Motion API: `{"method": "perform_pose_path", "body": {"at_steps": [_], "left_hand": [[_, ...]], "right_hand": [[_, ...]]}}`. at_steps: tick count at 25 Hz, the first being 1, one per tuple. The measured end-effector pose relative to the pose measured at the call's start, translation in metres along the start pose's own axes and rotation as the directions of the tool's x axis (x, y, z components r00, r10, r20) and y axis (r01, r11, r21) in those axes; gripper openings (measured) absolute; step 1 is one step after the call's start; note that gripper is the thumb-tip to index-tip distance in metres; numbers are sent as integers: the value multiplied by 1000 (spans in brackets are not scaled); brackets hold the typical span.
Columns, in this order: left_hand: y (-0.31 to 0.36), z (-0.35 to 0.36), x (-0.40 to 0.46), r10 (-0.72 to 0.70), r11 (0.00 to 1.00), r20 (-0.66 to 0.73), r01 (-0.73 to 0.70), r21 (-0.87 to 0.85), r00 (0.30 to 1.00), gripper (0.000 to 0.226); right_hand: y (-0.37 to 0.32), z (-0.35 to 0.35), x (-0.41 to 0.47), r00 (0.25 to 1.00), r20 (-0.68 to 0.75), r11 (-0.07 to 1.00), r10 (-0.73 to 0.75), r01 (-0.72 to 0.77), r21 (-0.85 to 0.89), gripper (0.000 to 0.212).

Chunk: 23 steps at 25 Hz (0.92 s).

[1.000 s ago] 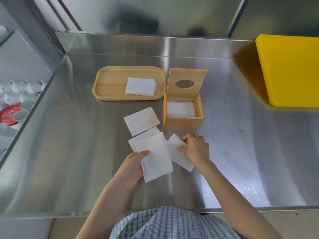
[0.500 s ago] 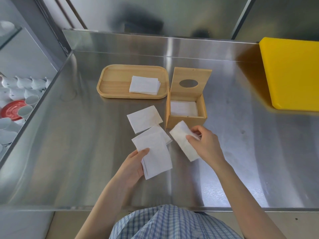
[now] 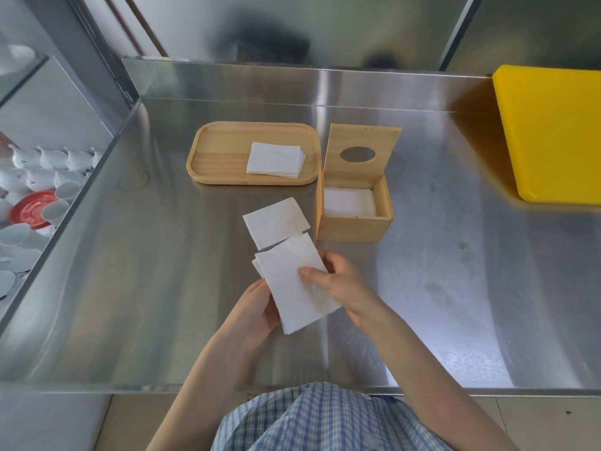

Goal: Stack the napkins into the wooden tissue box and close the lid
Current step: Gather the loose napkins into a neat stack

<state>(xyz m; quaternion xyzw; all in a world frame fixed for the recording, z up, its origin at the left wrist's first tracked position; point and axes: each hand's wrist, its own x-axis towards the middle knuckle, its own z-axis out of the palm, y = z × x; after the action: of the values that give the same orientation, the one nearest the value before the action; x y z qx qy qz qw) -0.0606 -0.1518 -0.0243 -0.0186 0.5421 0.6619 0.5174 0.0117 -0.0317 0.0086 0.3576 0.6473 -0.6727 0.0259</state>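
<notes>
A small stack of white napkins [image 3: 292, 281] is held above the steel counter between both hands. My left hand [image 3: 252, 312] supports it from below at its near left edge. My right hand [image 3: 338, 281] pinches its right side, thumb on top. One loose napkin [image 3: 274, 221] lies flat on the counter just beyond the stack. The wooden tissue box [image 3: 353, 227] stands to the right of it, its lid [image 3: 362, 154] with an oval hole standing upright and white napkins inside. A wooden tray [image 3: 221, 151] at the back left carries another napkin pile [image 3: 274, 159].
A yellow cutting board [image 3: 553, 135] lies at the far right. The counter [image 3: 455, 288] ends at a raised steel back wall and a front edge near my body. Left of the counter, lower down, sit white cups [image 3: 39, 167] and a red plate [image 3: 31, 209].
My right hand picked a napkin up from the counter near the box and brought it left onto the stack in my left hand. Both hands now hold that stack.
</notes>
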Motion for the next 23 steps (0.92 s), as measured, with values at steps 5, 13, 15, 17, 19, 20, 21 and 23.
{"method": "perform_pose_path", "body": {"at_steps": [5, 13, 15, 17, 19, 20, 21, 23], "left_hand": [[-3, 0, -1, -23, 999, -18, 23, -23, 1000, 32], [-5, -7, -5, -30, 997, 73, 35, -68, 997, 35], [-8, -11, -5, -24, 999, 39, 25, -27, 999, 27], [-9, -14, -4, -16, 1000, 9, 16, -14, 1000, 24], [-8, -16, -4, -9, 1000, -14, 9, -14, 1000, 24], [-7, -17, -3, -9, 1000, -30, 8, -14, 1000, 24], [-6, -19, -3, -10, 1000, -49, 9, -21, 999, 24], [-3, -23, -1, -17, 999, -76, 14, -45, 997, 22]], "right_hand": [[11, 7, 5, 982, -172, 988, -77, 52, -146, 22], [18, 14, 10, 977, -174, 957, -121, 69, -282, 23], [20, 17, 11, 978, -161, 948, -132, 78, -308, 27], [21, 19, 13, 981, -134, 935, -141, 88, -343, 27], [19, 18, 19, 987, -113, 943, -117, 75, -323, 28], [17, 15, 24, 986, -129, 954, -106, 65, -292, 28], [16, 11, 31, 979, -172, 962, -109, 60, -268, 27], [17, 0, 48, 953, -275, 942, -131, 33, -334, 27]]}}
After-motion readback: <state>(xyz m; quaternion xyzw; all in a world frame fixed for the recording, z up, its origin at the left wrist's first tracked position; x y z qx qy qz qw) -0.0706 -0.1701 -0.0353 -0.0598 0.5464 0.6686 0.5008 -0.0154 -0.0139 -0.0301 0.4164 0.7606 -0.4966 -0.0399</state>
